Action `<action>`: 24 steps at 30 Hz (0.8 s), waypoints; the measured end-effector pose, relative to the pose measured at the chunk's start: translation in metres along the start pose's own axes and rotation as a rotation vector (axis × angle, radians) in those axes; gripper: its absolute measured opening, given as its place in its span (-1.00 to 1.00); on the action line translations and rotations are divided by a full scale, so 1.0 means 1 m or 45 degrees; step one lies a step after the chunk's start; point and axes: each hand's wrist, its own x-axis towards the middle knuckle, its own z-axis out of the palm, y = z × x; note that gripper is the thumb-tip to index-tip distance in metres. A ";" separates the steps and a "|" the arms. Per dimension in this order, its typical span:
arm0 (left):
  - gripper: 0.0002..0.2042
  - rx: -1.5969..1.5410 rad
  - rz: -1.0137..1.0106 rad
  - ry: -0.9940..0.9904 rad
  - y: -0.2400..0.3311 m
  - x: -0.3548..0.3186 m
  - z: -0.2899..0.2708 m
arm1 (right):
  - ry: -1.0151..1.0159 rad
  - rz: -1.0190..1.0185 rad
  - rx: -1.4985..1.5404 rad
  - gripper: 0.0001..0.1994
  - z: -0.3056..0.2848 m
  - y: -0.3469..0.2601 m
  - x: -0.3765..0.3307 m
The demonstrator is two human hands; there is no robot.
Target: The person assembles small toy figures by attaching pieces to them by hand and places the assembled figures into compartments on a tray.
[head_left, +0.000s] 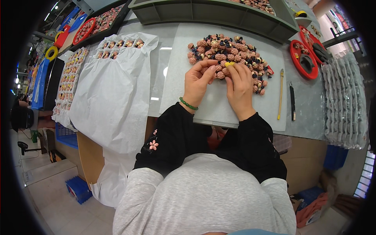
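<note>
A heap of small pink flower-shaped pieces [229, 51] mixed with dark and yellow bits lies on a pale grey mat [219, 105]. My left hand [197, 80] rests at the heap's near edge, fingers curled around a few pink pieces. My right hand [239, 84] sits beside it, fingertips pinching a small yellow piece [229, 64] against the pink pieces. A green bead bracelet [188, 104] circles my left wrist. Both sleeves are black.
A white bag [113, 90] with a grid tray of filled pieces [117, 45] lies at left. A yellow stick [280, 94] and a dark pen-like tool [292, 102] lie right of the mat. Red round trays [303, 58], stacked clear blister sheets [344, 102] and grey bins [211, 13] surround.
</note>
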 end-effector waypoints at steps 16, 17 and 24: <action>-0.82 0.245 -0.015 0.029 -0.009 -0.001 0.002 | -0.087 -0.003 0.238 -0.80 -0.002 -0.003 -0.002; -0.83 0.238 -0.009 0.035 -0.009 -0.001 0.002 | -0.079 0.006 0.247 -0.79 -0.001 -0.004 -0.002; -0.84 0.254 -0.037 0.047 -0.009 -0.001 0.000 | -0.054 0.025 0.314 -0.79 -0.001 0.000 -0.006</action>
